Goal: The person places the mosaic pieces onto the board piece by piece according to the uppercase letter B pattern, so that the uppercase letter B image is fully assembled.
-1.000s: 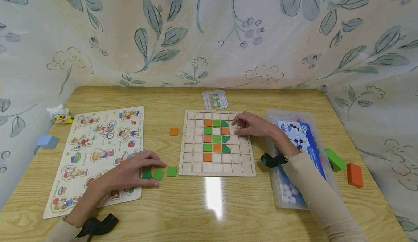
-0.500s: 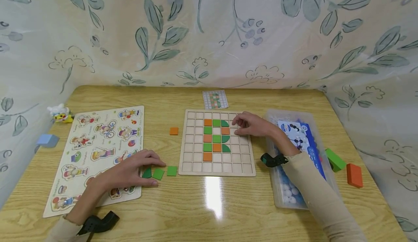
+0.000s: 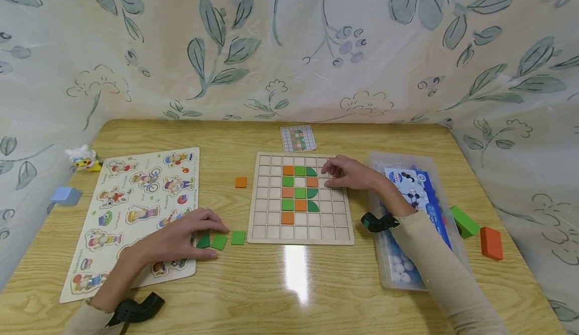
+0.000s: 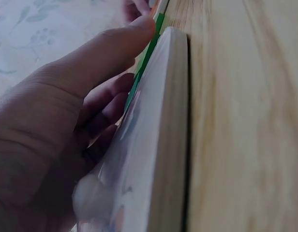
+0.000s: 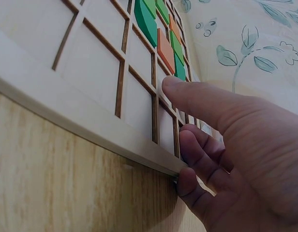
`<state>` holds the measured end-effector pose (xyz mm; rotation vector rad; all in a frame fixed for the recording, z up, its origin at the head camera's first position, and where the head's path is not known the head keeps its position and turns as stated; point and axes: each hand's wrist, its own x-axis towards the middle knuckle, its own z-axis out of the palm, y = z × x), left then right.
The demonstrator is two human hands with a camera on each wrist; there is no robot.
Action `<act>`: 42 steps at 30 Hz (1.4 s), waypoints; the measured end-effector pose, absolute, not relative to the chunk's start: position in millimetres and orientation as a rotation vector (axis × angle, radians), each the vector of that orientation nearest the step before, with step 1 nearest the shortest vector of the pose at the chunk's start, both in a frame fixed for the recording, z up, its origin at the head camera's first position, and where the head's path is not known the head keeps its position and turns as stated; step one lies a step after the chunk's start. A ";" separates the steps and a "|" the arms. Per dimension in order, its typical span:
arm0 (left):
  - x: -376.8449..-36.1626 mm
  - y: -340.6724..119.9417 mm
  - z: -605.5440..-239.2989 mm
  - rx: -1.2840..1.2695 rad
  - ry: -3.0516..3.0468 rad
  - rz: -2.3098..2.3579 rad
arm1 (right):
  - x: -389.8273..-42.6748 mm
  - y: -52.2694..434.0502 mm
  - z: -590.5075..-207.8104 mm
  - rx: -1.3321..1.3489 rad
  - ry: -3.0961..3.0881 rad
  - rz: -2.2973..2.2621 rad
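Note:
In the head view my left hand (image 3: 183,237) rests over the lower right corner of a picture puzzle board (image 3: 119,219), thumb and fingers apart. Between them, by the board's edge, lies a dark green tile (image 3: 203,240), partly hidden. Two light green square tiles, a tilted one (image 3: 219,242) and a straight one (image 3: 238,237), lie to its right. My right hand (image 3: 346,172) rests at the right side of a wooden grid board (image 3: 332,219), fingers loosely bent and holding nothing. Orange and green squares and dark green quarter-round tiles (image 3: 312,206) fill several cells left of the fingertips.
A loose orange square (image 3: 241,182) lies left of the grid board. Behind it is a small pattern card (image 3: 309,145). A clear plastic box (image 3: 384,269) sits under my right forearm, with a green block (image 3: 464,221) and a red block (image 3: 491,243) beyond. A blue block (image 3: 66,196) and toy figure (image 3: 83,158) stand left.
My left thumb has drawn slightly back to the left. The right hand and the tiles stay where they were.

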<state>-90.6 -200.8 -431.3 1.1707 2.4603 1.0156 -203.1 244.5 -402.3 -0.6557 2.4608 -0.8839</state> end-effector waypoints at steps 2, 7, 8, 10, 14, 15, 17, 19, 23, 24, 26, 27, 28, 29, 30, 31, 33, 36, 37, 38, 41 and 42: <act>-90.3 -201.2 -430.5 1.175 2.453 1.010 | -202.9 244.4 -401.8 -0.656 2.462 -0.883; -90.5 -202.0 -430.2 1.218 2.458 1.001 | -202.5 243.9 -401.3 -0.632 2.467 -0.876; -90.7 -202.0 -430.3 1.230 2.460 1.001 | -202.5 243.8 -401.3 -0.629 2.468 -0.875; -91.1 -202.1 -430.2 1.245 2.462 0.999 | -203.0 243.8 -402.0 -0.629 2.470 -0.873; -91.4 -201.8 -429.6 1.257 2.461 1.002 | -203.3 243.9 -402.2 -0.644 2.469 -0.874; -91.4 -201.7 -429.4 1.259 2.460 1.004 | -203.4 244.0 -402.6 -0.649 2.469 -0.873; -91.7 -201.5 -429.2 1.266 2.460 1.004 | -203.3 244.2 -402.4 -0.652 2.470 -0.870; -92.4 -201.2 -429.1 1.279 2.458 1.012 | -203.6 244.5 -403.2 -0.650 2.471 -0.866; -94.5 -200.8 -431.2 1.331 2.464 1.034 | -203.8 244.7 -402.8 -0.639 2.465 -0.868; -94.8 -200.3 -431.4 1.333 2.470 1.043 | -203.8 244.7 -402.6 -0.635 2.463 -0.870; -95.1 -196.7 -430.3 1.315 2.482 1.074 | -203.7 244.8 -402.4 -0.633 2.462 -0.870; -95.0 -193.3 -429.3 1.301 2.492 1.093 | -203.6 244.7 -402.2 -0.630 2.461 -0.871; -94.2 -188.4 -427.7 1.274 2.504 1.112 | -203.6 244.7 -402.4 -0.628 2.461 -0.870; -93.2 -182.0 -425.7 1.246 2.513 1.133 | -203.6 244.6 -402.5 -0.623 2.464 -0.867; -92.2 -174.4 -423.5 1.231 2.518 1.157 | -203.5 244.9 -402.5 -0.625 2.467 -0.865; -91.3 -165.6 -421.5 1.221 2.525 1.171 | -203.2 245.1 -402.6 -0.623 2.469 -0.864; -89.8 -146.5 -418.7 1.212 2.535 1.172 | -202.9 245.3 -403.0 -0.616 2.472 -0.866; -90.2 -118.8 -415.9 1.207 2.521 1.148 | -202.7 245.7 -403.8 -0.610 2.478 -0.861; -91.3 -110.6 -415.7 1.210 2.517 1.134 | -202.7 245.6 -404.0 -0.611 2.478 -0.862; -92.6 -103.4 -415.8 1.212 2.514 1.118 | -202.8 245.5 -404.0 -0.611 2.478 -0.865; -96.4 -86.7 -416.7 1.230 2.519 1.056 | -203.4 244.8 -404.2 -0.626 2.473 -0.872; -97.4 -82.9 -417.4 1.242 2.524 1.028 | -203.9 244.3 -404.3 -0.630 2.467 -0.877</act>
